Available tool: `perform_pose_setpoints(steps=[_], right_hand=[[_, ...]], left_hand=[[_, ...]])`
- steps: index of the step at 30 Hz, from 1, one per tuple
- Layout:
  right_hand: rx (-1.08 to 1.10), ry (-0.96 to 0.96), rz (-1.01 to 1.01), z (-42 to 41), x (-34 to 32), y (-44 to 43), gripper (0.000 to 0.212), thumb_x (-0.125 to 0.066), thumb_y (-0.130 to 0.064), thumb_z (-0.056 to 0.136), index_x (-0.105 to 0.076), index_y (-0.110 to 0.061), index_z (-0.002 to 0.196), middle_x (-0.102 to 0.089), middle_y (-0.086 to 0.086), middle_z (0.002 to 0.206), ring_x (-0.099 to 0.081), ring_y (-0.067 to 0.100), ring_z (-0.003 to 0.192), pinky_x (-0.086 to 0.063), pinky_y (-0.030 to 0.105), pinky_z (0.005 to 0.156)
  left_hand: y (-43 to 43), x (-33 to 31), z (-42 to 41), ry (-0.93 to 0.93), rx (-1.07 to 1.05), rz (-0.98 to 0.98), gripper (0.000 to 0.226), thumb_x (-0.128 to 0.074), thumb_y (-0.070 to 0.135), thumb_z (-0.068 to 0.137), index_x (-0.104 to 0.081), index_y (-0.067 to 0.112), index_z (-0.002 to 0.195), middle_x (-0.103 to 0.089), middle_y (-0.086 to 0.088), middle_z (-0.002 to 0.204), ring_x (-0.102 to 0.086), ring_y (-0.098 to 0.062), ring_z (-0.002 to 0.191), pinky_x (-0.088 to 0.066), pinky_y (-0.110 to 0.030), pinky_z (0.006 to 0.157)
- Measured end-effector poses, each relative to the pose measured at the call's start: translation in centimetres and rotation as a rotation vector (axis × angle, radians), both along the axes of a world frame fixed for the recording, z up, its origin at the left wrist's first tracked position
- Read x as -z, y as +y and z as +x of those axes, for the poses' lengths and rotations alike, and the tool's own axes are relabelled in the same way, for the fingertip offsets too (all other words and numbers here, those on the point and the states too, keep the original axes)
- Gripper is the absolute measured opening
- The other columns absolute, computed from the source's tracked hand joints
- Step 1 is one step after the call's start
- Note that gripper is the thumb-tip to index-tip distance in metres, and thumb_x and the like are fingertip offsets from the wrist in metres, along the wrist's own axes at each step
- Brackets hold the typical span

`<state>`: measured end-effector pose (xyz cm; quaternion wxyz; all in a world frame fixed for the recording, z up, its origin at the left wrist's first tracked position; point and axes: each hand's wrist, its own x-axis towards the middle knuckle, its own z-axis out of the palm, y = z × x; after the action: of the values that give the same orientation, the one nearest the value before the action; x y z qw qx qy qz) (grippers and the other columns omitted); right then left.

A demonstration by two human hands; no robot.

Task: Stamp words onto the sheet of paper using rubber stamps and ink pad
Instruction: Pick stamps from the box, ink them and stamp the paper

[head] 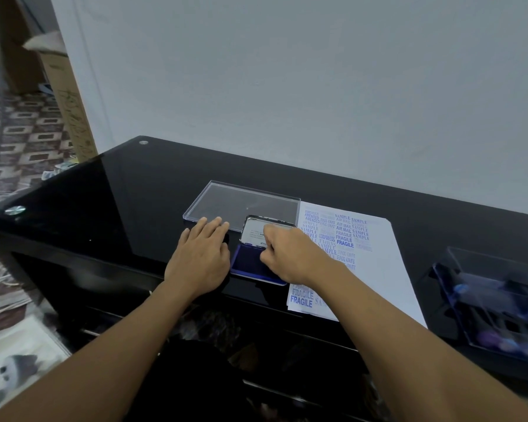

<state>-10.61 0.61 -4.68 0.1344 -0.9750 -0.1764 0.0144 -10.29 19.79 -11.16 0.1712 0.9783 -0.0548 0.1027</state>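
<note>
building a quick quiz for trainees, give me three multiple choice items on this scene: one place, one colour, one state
1. Where is the paper from the ink pad? A left B right C on the floor
2. Colour of the stamped words? A red B blue C green
3. The pad's lid is A raised B shut C missing
Key: 1 B, it lies at the pad's right; 2 B, all prints are blue; 3 A, it stands tilted up behind the ink.
</note>
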Motion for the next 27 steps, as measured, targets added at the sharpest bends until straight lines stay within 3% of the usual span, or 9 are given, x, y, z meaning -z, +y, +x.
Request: perform_pose_setpoints(steps=[8, 16, 20, 27], right_hand=[[0.017, 0.004, 0.168, -0.8, 0.7, -1.3, 0.011, -0.046, -0.020, 0.093, -0.043, -0.013, 0.085, -0.058, 0.012, 0.076, -0.055, 0.036, 0.070, -0.046, 0.045, 0.059], [0.015, 0.002, 0.015, -0.3, 0.0, -0.2, 0.011, -0.045, -0.022, 0.094, -0.041, -0.014, 0.087, -0.056, 0.011, 0.084, -0.055, 0.031, 0.075, -0.050, 0.042, 0.063], [0.023, 0.006, -0.065, -0.1, -0.3, 0.5, 0.014, -0.045, -0.023, 0.095, -0.037, -0.017, 0.086, -0.049, 0.009, 0.084, -0.051, 0.031, 0.077, -0.041, 0.036, 0.062], [0.025, 0.036, 0.082, -0.5, 0.0, -0.8, 0.010, -0.046, -0.021, 0.093, -0.043, -0.015, 0.086, -0.057, 0.009, 0.081, -0.053, 0.029, 0.073, -0.047, 0.042, 0.065]], left_hand=[[0.0, -0.1, 0.0, 0.007, -0.003, -0.010, 0.053, -0.029, 0.030, 0.103, -0.023, 0.024, 0.156, -0.017, 0.006, 0.164, -0.005, -0.017, 0.152, -0.010, -0.044, 0.123], [-0.1, -0.1, -0.1, 0.005, -0.002, -0.015, 0.053, -0.029, 0.030, 0.103, -0.024, 0.023, 0.156, -0.018, 0.005, 0.164, -0.006, -0.017, 0.152, -0.011, -0.045, 0.123], [-0.1, -0.2, -0.1, 0.001, 0.000, -0.010, 0.052, -0.030, 0.029, 0.103, -0.025, 0.023, 0.155, -0.019, 0.004, 0.163, -0.007, -0.018, 0.152, -0.012, -0.045, 0.123], [0.0, -0.1, 0.0, 0.008, 0.000, -0.012, 0.053, -0.029, 0.030, 0.104, -0.023, 0.024, 0.156, -0.017, 0.005, 0.164, -0.006, -0.017, 0.152, -0.010, -0.044, 0.123]])
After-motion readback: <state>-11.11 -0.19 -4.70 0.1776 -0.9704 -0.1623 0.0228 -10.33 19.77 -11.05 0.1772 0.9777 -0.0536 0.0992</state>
